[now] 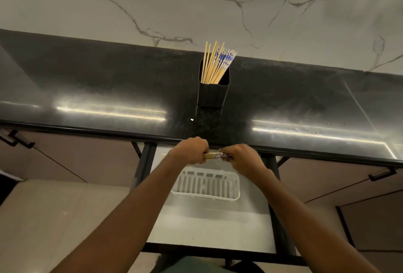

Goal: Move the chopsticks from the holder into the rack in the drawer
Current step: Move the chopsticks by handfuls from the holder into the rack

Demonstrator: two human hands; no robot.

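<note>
Nearest the camera, the white slotted rack (206, 184) lies in the open drawer (209, 224), and everything else is placed from it. Just above the rack's far edge, both hands hold one bundle of chopsticks (213, 156) level and crosswise. The left hand (192, 149) is clenched around the plain wooden end, with a thin tip poking out past the wrist on the left. The right hand (239, 157) is closed on the patterned end. Only a short middle stretch of the bundle shows between the two fists, so the count is hard to tell, perhaps a handful.

These sticks should be light, stiff and smooth, apt to slide against one another and fan out if the grip slackens. Holding them near both ends, as now, looks sound, since it keeps them parallel for lowering into the rack.

Farther back from the rack, on the dark counter (109, 89), stands the black holder (212, 89). More chopsticks (214, 63) lean upright in it, some plain, some blue-and-white topped, so the job is partly done at best.
</note>
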